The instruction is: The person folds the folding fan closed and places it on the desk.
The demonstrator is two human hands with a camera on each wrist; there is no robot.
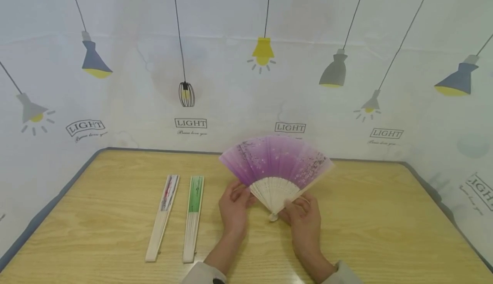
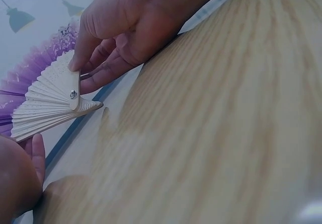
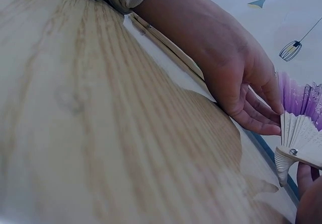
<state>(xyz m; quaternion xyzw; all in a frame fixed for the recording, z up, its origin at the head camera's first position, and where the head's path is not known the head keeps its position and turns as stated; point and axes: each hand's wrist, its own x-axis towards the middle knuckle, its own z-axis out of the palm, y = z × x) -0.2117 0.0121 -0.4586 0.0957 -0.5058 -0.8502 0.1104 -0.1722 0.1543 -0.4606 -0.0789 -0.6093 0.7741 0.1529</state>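
A purple folding fan (image 1: 275, 160) with a blossom print and pale slats is spread wide between my hands, its pivot end pointing toward me. My left hand (image 1: 234, 207) pinches the left edge, near where the purple leaf meets the slats. With thumb and fingers, my right hand (image 1: 304, 220) grips the right outer slat closer to the pivot. The metal rivet (image 2: 73, 94) shows in the left wrist view. Two folded fans lie left of my hands: one with a white and red leaf (image 1: 168, 192), the other with a green leaf (image 1: 196, 194).
The wooden table (image 1: 366, 232) has a dark edge along its back and sides. Behind it hangs a pale cloth (image 1: 231, 83) printed with lamps and the word LIGHT; the fan's top overlaps the cloth in the head view.
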